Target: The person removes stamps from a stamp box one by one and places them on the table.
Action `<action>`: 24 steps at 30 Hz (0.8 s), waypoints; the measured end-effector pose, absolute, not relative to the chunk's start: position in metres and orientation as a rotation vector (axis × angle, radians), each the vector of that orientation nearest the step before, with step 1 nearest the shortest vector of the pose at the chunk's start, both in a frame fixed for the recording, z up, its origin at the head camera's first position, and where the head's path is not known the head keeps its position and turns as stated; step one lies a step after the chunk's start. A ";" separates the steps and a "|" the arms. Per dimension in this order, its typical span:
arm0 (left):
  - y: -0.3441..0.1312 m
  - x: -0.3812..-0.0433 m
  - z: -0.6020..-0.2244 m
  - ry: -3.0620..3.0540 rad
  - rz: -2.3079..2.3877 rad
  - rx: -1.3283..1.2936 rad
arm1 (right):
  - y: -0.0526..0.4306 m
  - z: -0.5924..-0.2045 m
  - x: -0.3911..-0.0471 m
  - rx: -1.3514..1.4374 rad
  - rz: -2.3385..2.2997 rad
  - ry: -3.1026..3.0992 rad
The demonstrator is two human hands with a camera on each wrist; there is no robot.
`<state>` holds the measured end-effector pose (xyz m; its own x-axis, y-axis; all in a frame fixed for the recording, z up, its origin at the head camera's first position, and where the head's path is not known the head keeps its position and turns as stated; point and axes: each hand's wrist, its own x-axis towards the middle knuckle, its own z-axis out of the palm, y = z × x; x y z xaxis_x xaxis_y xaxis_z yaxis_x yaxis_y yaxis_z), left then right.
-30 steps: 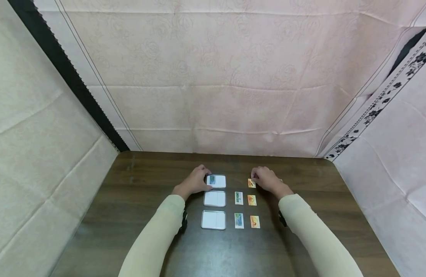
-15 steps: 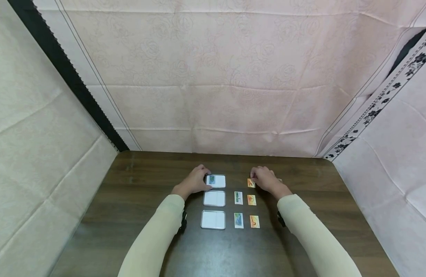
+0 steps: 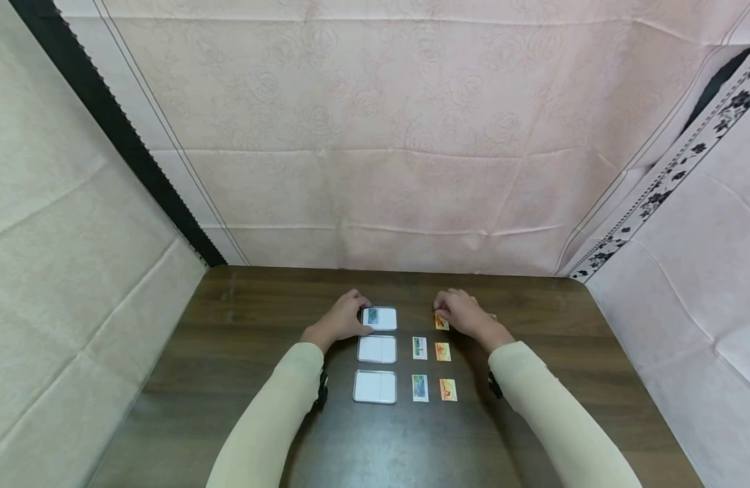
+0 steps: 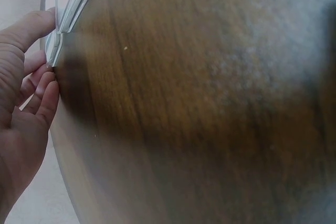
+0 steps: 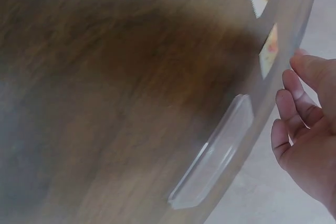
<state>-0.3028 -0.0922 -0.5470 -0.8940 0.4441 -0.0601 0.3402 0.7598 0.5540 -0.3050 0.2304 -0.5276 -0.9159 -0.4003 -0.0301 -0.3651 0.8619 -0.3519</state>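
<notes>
My left hand grips the left end of the farthest shallow rectangular case, thumb at the near side and fingers at the far side. That case looks white inside, with a bluish stamp at its left end. The left wrist view shows clear rims on a case. Over the table, my right hand has loosely curled fingers, partly covering the farthest orange stamp. In the right wrist view an orange-printed stamp lies just left of the fingertips; no held thing shows.
Two more white-looking cases, a middle one and a near one, line up toward me. Beside them lie two green-blue stamps and further orange stamps. A clear plastic piece lies by my right hand. Cloth walls enclose the table.
My right hand has shifted slightly left over the farthest orange stamp, which stays almost in place. My left hand and its case have hardly moved.
</notes>
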 end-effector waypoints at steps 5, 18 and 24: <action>-0.092 -0.302 -0.545 2.762 0.819 0.621 | 0.220 -0.520 -0.304 -0.653 -0.605 2.897; -0.094 -0.304 -0.549 2.760 0.836 0.618 | 0.185 -0.513 -0.304 -0.778 -0.721 2.848; -0.095 -0.305 -0.550 2.757 0.843 0.627 | 0.169 -0.512 -0.306 -0.796 -0.702 2.837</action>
<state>-0.3053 -0.0947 -0.5497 -0.8923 0.4478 -0.0576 0.3390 0.7488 0.5695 -0.3060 0.1685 -0.5119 -0.8560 -0.5167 0.0161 -0.4646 0.7552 -0.4625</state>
